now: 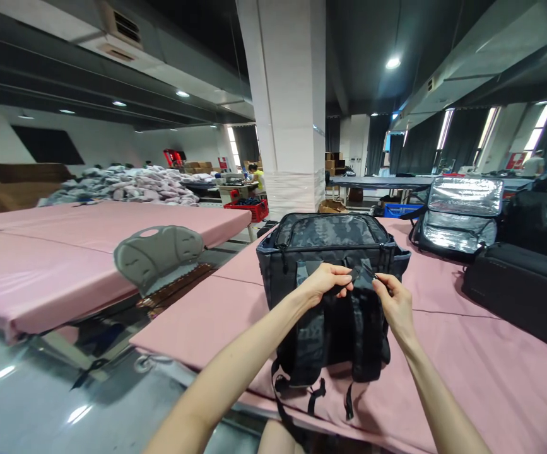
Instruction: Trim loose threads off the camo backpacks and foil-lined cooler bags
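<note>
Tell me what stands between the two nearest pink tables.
A gray-backed chair stands between the left table and the right table bearing the backpack, as the head view shows.

L hand (330, 281) & R hand (394, 299) pinch thin black webbing (356, 273) at upper shoulder straps of black/grey camo fabric backpack (337, 334) — upright on pink-covered table (230, 312). To R: open black bag w/ shiny silver lining (462, 228), boxy black fabric bag (519, 290) nearer. To L: grey chair w/ oval cut-out in backrest (159, 255). Behind: square white pillar (289, 94), big heap of grey/pinkish bundles (131, 187) — person in yellow top (258, 179) btwn.
</note>
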`<state>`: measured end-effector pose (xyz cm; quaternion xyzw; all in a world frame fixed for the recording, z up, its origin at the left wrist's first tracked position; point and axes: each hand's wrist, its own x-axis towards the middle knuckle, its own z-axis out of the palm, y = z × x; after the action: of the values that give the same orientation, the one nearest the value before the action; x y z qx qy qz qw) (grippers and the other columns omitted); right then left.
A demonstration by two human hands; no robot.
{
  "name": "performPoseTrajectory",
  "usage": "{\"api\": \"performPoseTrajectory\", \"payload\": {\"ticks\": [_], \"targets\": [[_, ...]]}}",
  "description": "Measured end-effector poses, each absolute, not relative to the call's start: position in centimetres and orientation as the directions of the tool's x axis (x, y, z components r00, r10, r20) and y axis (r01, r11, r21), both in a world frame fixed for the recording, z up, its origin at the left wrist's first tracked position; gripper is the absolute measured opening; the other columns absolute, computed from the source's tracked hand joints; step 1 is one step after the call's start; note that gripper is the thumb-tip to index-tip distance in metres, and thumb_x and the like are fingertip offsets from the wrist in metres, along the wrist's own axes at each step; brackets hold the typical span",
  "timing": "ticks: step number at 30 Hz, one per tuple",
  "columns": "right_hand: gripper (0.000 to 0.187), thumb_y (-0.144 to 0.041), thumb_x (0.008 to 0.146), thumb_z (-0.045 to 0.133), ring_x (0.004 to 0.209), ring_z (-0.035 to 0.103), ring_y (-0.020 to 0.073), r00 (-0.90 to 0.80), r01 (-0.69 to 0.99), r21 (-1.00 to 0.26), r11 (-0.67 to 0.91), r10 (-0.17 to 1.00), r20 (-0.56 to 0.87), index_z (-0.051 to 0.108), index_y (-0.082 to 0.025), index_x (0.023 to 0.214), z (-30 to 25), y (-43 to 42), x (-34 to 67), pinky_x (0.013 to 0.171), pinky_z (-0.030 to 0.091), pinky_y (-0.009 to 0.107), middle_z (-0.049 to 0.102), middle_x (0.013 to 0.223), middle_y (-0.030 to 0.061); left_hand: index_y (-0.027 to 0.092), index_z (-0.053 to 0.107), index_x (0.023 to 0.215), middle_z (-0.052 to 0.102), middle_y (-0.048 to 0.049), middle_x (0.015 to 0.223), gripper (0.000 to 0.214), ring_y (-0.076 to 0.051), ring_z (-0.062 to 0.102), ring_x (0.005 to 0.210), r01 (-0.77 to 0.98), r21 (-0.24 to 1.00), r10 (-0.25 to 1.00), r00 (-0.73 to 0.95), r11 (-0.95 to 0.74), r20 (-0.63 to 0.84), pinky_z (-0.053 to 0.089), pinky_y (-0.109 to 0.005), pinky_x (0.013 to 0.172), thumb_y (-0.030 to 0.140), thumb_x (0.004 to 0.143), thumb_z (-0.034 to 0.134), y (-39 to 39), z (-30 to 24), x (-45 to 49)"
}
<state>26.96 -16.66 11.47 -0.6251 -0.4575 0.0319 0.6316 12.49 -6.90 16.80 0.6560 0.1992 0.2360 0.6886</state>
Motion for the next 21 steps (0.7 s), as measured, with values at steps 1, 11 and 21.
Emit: {"api": "performPoseTrajectory", "payload": {"ticks": [1, 11, 21], "targets": [[0.033, -0.047, 0.078, 0.054, 0.073, 0.060, 0.0194, 0.562, 0.565, -0.800, 0.202, 0.616, 0.552, 0.064, -0.019, 0.091, 11.7, -16.7, 26.8, 0.067, 0.045, 0.029, 0.068, 0.085, 0.0047, 0.008, 0.067, 0.075, 0.058, -0.0031, 0.060, 0.024, -0.006, 0.048, 0.045, -0.065, 0.998, 0.584, 0.811, 0.025, 0.038, 0.035, -0.020, 0.046, 0.026, 0.059, 0.069, -6.8, 16.7, 12.6], [0.036, -0.047, 0.071, 0.060, 0.072, 0.059, 0.0185, 0.707, 0.410, -0.882, 0.233, 0.529, 0.469, 0.065, -0.016, 0.088, 9.7, -17.5, 29.2, 0.070, 0.046, 0.032, 0.066, 0.079, 0.0050, 0.019, 0.064, 0.090, 0.065, -0.0047, 0.092, 0.017, -0.018, 0.058, 0.096, -0.056, 0.892, 0.829, 0.345, -0.449, 0.439, 0.043, -0.029, 0.089, 0.024, 0.075, 0.060, -10.7, 15.1, 7.5], [0.037, -0.048, 0.068, 0.064, 0.071, 0.059, 0.0178, 0.696, 0.399, -0.881, 0.254, 0.542, 0.472, 0.065, -0.018, 0.088, 9.9, -18.6, 28.1, 0.070, 0.048, 0.033, 0.066, 0.080, 0.0048, 0.017, 0.048, 0.083, 0.060, -0.0043, 0.088, 0.029, -0.015, 0.061, 0.085, -0.649, 0.694, 0.940, 0.317, 0.312, -0.126, 0.047, -0.034, 0.082, 0.021, 0.068, 0.072, -10.1, 11.5, 10.8]]}}
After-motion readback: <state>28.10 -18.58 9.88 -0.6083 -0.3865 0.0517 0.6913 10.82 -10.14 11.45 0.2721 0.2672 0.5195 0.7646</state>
